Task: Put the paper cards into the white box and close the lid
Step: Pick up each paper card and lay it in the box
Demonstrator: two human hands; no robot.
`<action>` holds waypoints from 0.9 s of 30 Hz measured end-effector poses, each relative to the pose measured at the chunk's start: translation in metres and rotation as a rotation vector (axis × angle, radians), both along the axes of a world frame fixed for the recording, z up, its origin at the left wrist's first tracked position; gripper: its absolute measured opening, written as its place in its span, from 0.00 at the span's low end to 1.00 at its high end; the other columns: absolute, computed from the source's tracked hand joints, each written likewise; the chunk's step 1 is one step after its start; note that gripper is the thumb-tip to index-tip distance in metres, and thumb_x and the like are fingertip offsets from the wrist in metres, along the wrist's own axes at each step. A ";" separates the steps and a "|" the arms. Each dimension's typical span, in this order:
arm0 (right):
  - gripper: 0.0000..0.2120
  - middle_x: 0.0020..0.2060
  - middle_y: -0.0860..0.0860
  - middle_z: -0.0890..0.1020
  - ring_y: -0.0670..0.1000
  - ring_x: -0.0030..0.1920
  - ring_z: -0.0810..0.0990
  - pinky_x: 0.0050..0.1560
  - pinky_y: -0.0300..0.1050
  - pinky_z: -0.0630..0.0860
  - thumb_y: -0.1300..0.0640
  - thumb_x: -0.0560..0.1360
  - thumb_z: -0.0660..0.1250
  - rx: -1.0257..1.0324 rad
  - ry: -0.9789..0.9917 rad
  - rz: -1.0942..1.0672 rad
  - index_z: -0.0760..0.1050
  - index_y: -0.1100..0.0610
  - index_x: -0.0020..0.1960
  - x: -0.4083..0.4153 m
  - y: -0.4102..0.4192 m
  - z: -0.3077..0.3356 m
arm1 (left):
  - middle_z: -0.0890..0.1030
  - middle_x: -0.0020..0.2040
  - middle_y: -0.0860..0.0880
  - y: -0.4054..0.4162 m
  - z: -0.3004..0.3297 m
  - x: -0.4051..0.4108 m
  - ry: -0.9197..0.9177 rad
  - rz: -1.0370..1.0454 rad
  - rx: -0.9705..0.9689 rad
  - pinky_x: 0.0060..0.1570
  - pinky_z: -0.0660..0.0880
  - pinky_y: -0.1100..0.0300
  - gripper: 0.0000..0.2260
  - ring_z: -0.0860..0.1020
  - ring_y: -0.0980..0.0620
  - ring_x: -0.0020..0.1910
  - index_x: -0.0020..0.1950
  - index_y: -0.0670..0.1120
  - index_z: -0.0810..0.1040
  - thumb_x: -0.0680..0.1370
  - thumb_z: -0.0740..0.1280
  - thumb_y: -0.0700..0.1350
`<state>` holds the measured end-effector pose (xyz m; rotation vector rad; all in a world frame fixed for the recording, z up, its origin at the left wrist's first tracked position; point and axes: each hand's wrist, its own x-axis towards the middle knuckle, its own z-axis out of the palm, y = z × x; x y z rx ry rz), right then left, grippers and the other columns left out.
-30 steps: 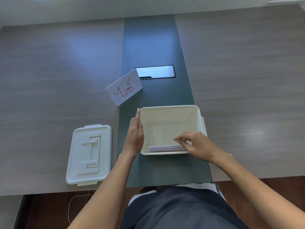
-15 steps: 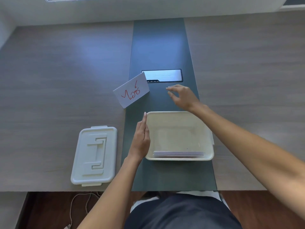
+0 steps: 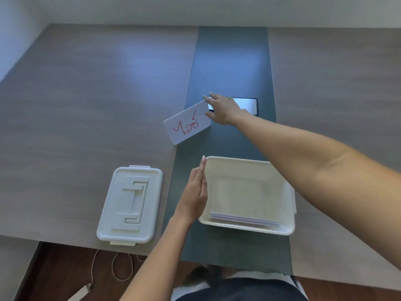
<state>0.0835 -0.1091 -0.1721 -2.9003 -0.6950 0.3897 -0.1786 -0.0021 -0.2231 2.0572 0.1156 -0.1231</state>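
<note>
An open white box stands on the dark centre strip of the table, with several paper cards stacked against its near wall. My left hand lies flat, fingers together, against the box's left side. A white paper card with red writing lies further back, half on the wood. My right hand reaches to that card's right edge, fingers spread at its corner, touching or nearly touching it. The white lid lies flat on the table left of the box.
A shiny rectangular cable hatch is set into the dark strip behind my right hand. The grey wood table ends at a near edge by my lap. A cable lies on the floor below.
My right hand left the cards in the box, moved back over the table and reached the written card's right edge. My left hand stayed against the box.
</note>
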 end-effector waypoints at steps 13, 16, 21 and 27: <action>0.18 0.56 0.56 0.76 0.60 0.54 0.78 0.59 0.49 0.66 0.68 0.75 0.63 -0.114 -0.197 0.159 0.74 0.56 0.62 -0.007 0.036 -0.020 | 0.70 0.61 0.56 0.002 -0.003 0.001 0.039 -0.004 -0.006 0.57 0.62 0.81 0.24 0.73 0.66 0.59 0.81 0.58 0.50 0.86 0.51 0.45; 0.14 0.55 0.56 0.78 0.61 0.48 0.78 0.53 0.47 0.67 0.70 0.75 0.61 -0.096 -0.172 0.155 0.78 0.57 0.56 -0.015 0.024 -0.023 | 0.70 0.63 0.55 0.003 -0.003 0.001 0.031 -0.002 -0.007 0.59 0.61 0.81 0.25 0.72 0.66 0.60 0.82 0.57 0.51 0.86 0.51 0.45; 0.17 0.55 0.54 0.78 0.57 0.41 0.68 0.47 0.45 0.65 0.69 0.78 0.55 -0.020 -0.200 0.075 0.78 0.57 0.57 -0.030 -0.004 -0.017 | 0.71 0.61 0.55 0.001 -0.003 0.001 0.025 0.005 -0.007 0.57 0.60 0.82 0.25 0.71 0.70 0.58 0.82 0.56 0.52 0.86 0.52 0.43; 0.12 0.53 0.51 0.81 0.61 0.52 0.79 0.47 0.47 0.70 0.62 0.79 0.62 0.192 -0.164 -0.151 0.82 0.54 0.55 -0.030 -0.050 0.015 | 0.71 0.60 0.53 0.001 -0.003 0.002 0.012 0.009 0.002 0.56 0.60 0.83 0.24 0.70 0.72 0.56 0.82 0.54 0.53 0.86 0.51 0.42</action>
